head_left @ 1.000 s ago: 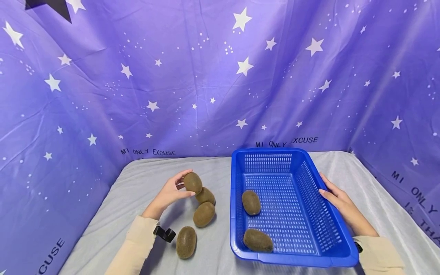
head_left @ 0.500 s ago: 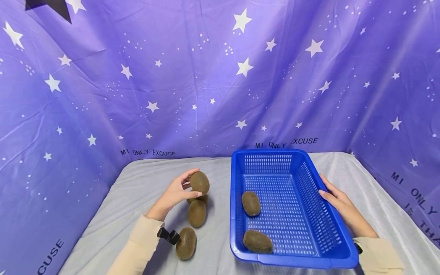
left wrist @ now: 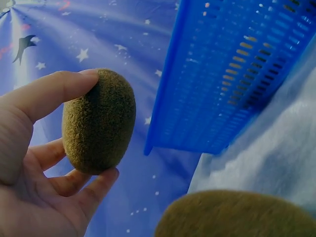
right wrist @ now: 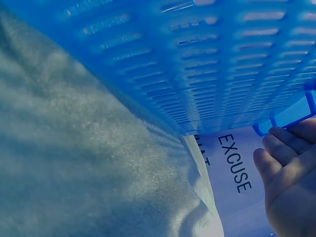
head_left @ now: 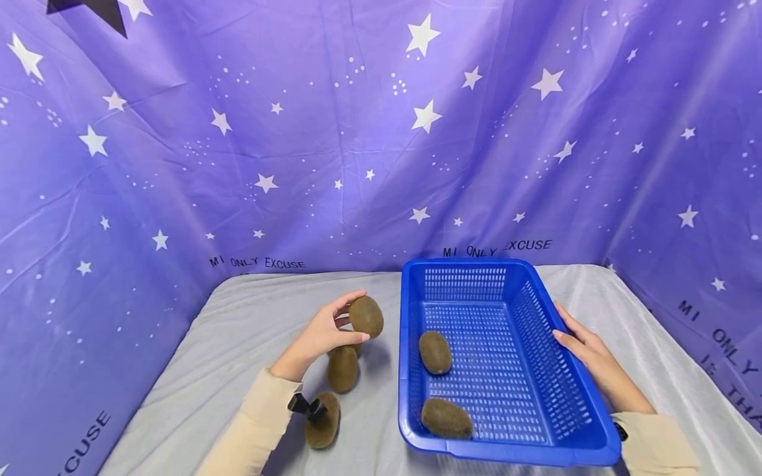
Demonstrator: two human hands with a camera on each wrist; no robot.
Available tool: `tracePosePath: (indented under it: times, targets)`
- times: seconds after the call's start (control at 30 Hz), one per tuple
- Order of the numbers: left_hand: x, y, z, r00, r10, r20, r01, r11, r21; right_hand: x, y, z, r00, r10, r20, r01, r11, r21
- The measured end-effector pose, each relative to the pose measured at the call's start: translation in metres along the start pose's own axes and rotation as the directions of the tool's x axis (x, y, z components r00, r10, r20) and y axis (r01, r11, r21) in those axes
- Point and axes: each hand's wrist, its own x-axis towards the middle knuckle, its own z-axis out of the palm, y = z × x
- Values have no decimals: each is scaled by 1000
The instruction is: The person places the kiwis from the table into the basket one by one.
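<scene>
My left hand pinches a brown, fuzzy kiwi between thumb and fingers, above the cloth and left of the blue basket. In the left wrist view the held kiwi stands upright, apart from the basket wall. My right hand holds the basket's right rim, thumb over the edge; in the right wrist view its other fingers lie outside, at the rim. Inside the basket lie one kiwi near the left wall and another kiwi in the front left corner.
Below my left hand, a kiwi lies on the grey cloth, with another kiwi mostly hidden behind it. A nearer kiwi is partly covered by the black wrist device. A purple star-patterned curtain surrounds the table.
My left hand has moved right with the kiwi, toward the basket. One kiwi below it shifted left and turned more upright within the first half second. The right hand and basket have stayed put.
</scene>
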Motion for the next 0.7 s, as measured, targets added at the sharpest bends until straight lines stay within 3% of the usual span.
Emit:
tracePosePath:
  times: [0.17,0.4,0.7]
  targets:
    - [2,1,11,999,14,45,-13,1000,-20,0,0,1,1000,10,-4,-10,1000,-11]
    - [5,7,23,996,18,90,-16,1000,-16,0,-2,2,999,9,-42,-15,992,-129]
    - [7,13,36,992,18,125,-18,1000,-3,0,-1,2,1000,4,-12,-5,999,-47]
